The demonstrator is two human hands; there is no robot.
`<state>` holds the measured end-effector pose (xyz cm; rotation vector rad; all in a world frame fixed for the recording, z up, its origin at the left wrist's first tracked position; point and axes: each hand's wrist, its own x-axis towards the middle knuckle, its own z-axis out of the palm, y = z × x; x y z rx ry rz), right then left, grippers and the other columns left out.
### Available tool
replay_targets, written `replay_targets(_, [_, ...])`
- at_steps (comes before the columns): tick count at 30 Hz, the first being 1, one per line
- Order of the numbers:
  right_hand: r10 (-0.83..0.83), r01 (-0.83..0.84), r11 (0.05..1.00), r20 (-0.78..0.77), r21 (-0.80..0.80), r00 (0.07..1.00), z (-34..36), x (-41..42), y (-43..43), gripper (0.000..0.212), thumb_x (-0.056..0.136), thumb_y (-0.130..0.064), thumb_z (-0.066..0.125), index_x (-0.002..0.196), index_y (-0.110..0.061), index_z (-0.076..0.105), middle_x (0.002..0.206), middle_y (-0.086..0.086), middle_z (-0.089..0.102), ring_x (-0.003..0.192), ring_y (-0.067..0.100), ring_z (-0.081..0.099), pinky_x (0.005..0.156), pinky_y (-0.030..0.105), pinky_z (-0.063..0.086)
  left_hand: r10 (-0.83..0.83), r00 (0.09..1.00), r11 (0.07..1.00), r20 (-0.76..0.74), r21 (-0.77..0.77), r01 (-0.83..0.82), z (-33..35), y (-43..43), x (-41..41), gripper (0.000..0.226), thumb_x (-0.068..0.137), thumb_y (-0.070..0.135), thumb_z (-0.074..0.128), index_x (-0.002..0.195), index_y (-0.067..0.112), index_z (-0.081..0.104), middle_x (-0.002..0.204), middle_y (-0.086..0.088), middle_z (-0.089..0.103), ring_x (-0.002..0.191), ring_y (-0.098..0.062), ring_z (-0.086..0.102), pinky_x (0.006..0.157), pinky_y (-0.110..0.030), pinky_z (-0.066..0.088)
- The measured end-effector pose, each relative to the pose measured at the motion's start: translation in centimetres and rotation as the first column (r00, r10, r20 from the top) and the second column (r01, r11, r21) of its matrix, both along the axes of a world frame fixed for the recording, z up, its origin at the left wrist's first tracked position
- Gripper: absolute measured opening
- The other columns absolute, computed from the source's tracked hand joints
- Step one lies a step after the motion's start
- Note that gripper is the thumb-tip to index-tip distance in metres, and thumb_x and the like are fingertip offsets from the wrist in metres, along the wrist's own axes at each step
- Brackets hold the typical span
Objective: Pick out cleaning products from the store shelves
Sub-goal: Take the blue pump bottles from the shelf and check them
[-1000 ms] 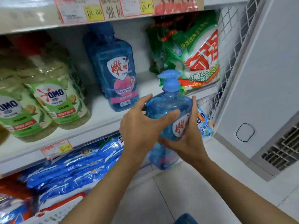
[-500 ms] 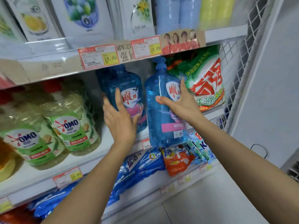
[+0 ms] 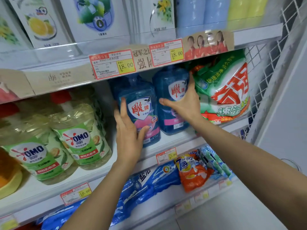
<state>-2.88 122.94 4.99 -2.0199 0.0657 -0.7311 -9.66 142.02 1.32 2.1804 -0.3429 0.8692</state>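
The left blue bottle (image 3: 141,113) and the right blue bottle (image 3: 167,83), both translucent with white shield labels bearing red characters above pink bands, stand side by side on the shelf (image 3: 176,139), their tops out of sight.

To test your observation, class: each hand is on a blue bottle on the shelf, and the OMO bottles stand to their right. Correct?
No. The head view shows the OMO bottles left of the blue ones. Otherwise right: the left hand is on the left blue bottle, the right hand on the right blue bottle.
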Motion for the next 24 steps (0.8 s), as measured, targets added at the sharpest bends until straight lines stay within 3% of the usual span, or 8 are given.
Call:
replay_targets(3, [0.041, -0.044, 0.997, 0.057, 0.058, 0.998, -1.3, 1.0, 0.6, 0.132, 0.052, -0.054, 0.09, 0.154, -0.022, 0.012, 0.148, 0.006, 0.045, 0.134, 0.028, 0.046, 0.109, 0.043, 0.041, -0.038, 0.999, 0.998, 0.015, -0.043, 0.039, -0.6, 0.3, 0.4, 0.109, 0.081, 0.013, 0.077, 0.15, 0.032, -0.006, 0.156, -0.009, 0.014, 0.102, 0.027, 0.038, 0.085, -0.009, 0.029])
replay_targets(4, [0.053, -0.057, 0.996, 0.063, 0.065, 0.997, -1.6, 1.3, 0.8, 0.135, 0.053, -0.053, 0.09, 0.156, -0.022, 0.008, 0.151, 0.008, 0.041, 0.136, 0.029, 0.043, 0.111, 0.045, 0.039, -0.042, 0.999, 0.997, 0.008, -0.058, 0.043, -0.8, 0.5, 0.5, 0.109, 0.082, 0.015, 0.077, 0.15, 0.034, -0.007, 0.155, 0.0, 0.014, 0.103, 0.031, 0.034, 0.086, -0.01, 0.031])
replay_targets(6, [0.063, -0.067, 0.996, 0.077, 0.051, 0.995, -1.9, 1.8, 1.1, 0.139, 0.056, -0.051, 0.09, 0.157, -0.02, -0.001, 0.154, 0.015, 0.034, 0.14, 0.034, 0.037, 0.112, 0.048, 0.037, -0.041, 0.999, 0.996, -0.007, -0.075, 0.041, -0.8, 0.7, 0.5, 0.11, 0.083, 0.018, 0.076, 0.146, 0.041, -0.012, 0.152, 0.012, 0.011, 0.125, 0.012, 0.035, 0.095, -0.018, 0.036])
replay_targets(9, [0.079, -0.08, 0.997, 0.066, 0.01, 0.995, -1.9, 2.6, 1.8, 0.14, 0.062, -0.05, 0.087, 0.156, -0.016, -0.011, 0.14, 0.031, 0.037, 0.131, 0.047, 0.04, 0.107, 0.052, 0.038, -0.045, 0.999, 0.996, -0.013, -0.082, 0.044, -0.8, 0.7, 0.5, 0.112, 0.082, 0.017, 0.076, 0.141, 0.046, -0.015, 0.159, -0.003, 0.017, 0.141, -0.018, 0.035, 0.11, -0.034, 0.036])
replay_targets(13, [0.12, -0.12, 0.992, 0.008, -0.027, 0.993, -1.6, 3.4, 2.1, 0.136, 0.07, -0.049, 0.083, 0.153, -0.016, -0.018, 0.136, 0.035, 0.035, 0.128, 0.051, 0.039, 0.105, 0.051, 0.035, -0.047, 0.998, 0.995, -0.032, -0.086, 0.044, -0.4, 0.6, -0.1, 0.11, 0.082, 0.015, 0.076, 0.144, 0.038, -0.012, 0.159, -0.008, 0.019, 0.141, -0.02, 0.034, 0.112, -0.04, 0.036])
replay_targets(18, [0.216, -0.22, 0.972, -0.057, -0.077, 0.975, -1.7, 1.9, 0.9, 0.133, 0.074, -0.041, 0.084, 0.153, -0.02, -0.021, 0.154, 0.029, 0.013, 0.146, 0.044, 0.016, 0.118, 0.052, 0.023, 0.015, 0.996, 0.999, -0.083, -0.049, -0.02, -0.2, 0.6, -1.0, 0.112, 0.08, 0.021, 0.079, 0.153, 0.025, -0.005, 0.154, -0.013, 0.025, 0.138, -0.021, 0.033, 0.105, -0.025, 0.031])
replay_targets(21, [0.257, -0.257, 0.955, -0.024, -0.15, 0.966, -2.5, -2.1, 0.3, 0.12, 0.08, -0.036, 0.08, 0.156, -0.018, -0.011, 0.158, 0.021, 0.012, 0.149, 0.033, 0.016, 0.119, 0.044, 0.022, 0.092, 0.995, 0.992, -0.041, 0.094, -0.088, -1.3, 0.3, -2.9, 0.1, 0.08, 0.03, 0.076, 0.154, 0.017, 0.01, 0.153, -0.023, 0.019, 0.142, -0.031, 0.023, 0.112, -0.03, 0.02])
replay_targets(24, [0.342, -0.338, 0.925, -0.009, -0.177, 0.94, -4.8, -7.9, -0.6, 0.091, 0.088, -0.036, 0.072, 0.156, -0.02, 0.014, 0.155, 0.008, 0.029, 0.142, 0.018, 0.032, 0.115, 0.034, 0.03, 0.006, 0.994, 0.981, 0.11, 0.193, -0.028, -5.1, 0.1, -6.6, 0.063, 0.087, 0.029, 0.065, 0.142, 0.014, 0.037, 0.141, -0.017, 0.036, 0.129, -0.03, 0.036, 0.108, -0.033, 0.028])
